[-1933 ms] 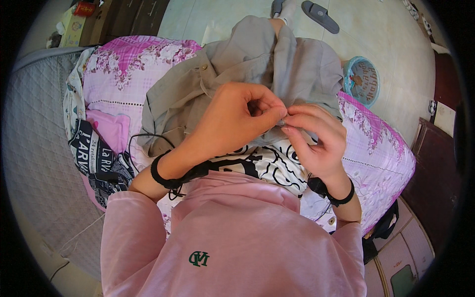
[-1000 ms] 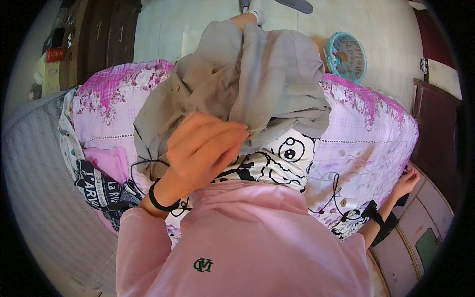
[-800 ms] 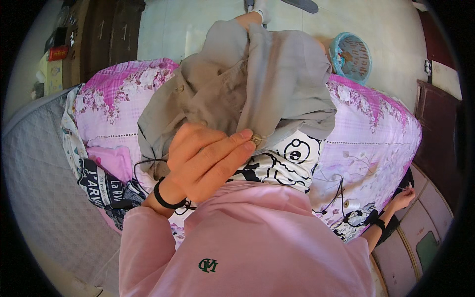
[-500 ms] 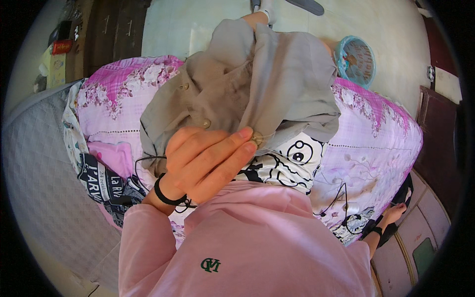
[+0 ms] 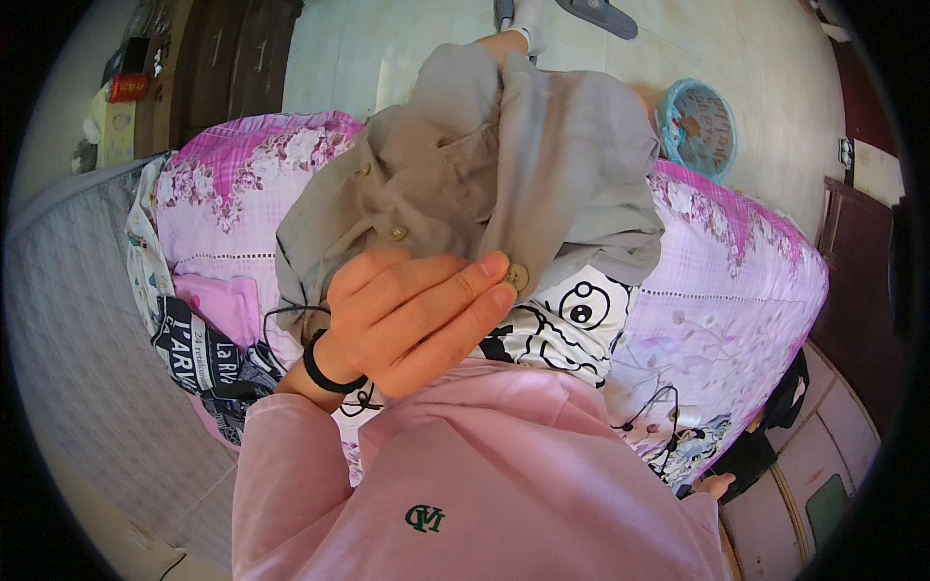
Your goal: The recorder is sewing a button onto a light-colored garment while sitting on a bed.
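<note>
A grey-brown buttoned garment (image 5: 572,165) lies bunched across my lap. My left hand (image 5: 417,315), with a black band at the wrist, pinches its edge near the lap. A round tan button (image 5: 515,279) shows right at those fingertips. Another tan button (image 5: 396,233) sits on the cloth beyond the knuckles. Far off at the lower right is my right hand (image 5: 719,484), low beside the bed edge and only partly seen. Its fingers are too small and hidden to read. White cloth with black cartoon print (image 5: 576,315) shows under the garment.
I sit on a bed with a pink floral sheet (image 5: 736,281). Dark printed cloth (image 5: 199,353) and a pink cloth (image 5: 218,300) lie at left. A black cord (image 5: 668,416) lies at right. On the floor stand a blue-lined basket (image 5: 697,131) and a grey slipper (image 5: 601,15).
My right hand has drawn down and inward from the far right. The left hand keeps its pinch, shifted slightly right, and the button shows more plainly. Pale thread seen by the button earlier is not visible now.
</note>
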Available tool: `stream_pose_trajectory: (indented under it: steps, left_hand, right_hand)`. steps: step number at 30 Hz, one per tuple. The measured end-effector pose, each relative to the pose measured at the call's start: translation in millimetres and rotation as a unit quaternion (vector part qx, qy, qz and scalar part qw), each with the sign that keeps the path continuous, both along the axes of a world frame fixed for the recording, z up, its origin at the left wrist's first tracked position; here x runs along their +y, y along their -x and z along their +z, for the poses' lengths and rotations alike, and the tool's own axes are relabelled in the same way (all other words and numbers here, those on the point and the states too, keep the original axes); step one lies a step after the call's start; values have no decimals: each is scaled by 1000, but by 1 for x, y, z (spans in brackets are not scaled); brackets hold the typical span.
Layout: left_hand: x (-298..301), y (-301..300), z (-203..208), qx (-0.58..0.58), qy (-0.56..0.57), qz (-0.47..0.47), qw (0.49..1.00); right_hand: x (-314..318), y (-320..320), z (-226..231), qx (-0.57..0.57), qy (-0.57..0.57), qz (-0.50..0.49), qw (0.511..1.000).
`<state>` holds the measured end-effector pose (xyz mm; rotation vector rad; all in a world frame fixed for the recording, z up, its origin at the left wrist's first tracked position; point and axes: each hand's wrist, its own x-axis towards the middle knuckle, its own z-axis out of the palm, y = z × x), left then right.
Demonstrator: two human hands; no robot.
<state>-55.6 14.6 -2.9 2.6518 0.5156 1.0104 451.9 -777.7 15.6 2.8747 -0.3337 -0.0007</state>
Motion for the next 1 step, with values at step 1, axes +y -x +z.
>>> stream_pose_trajectory:
  steps: [1]
  left_hand:
    - [1, 11, -9, -4, 10, 8, 1000]
  right_hand:
    - [-33, -31, 12, 3, -19, 9, 1000]
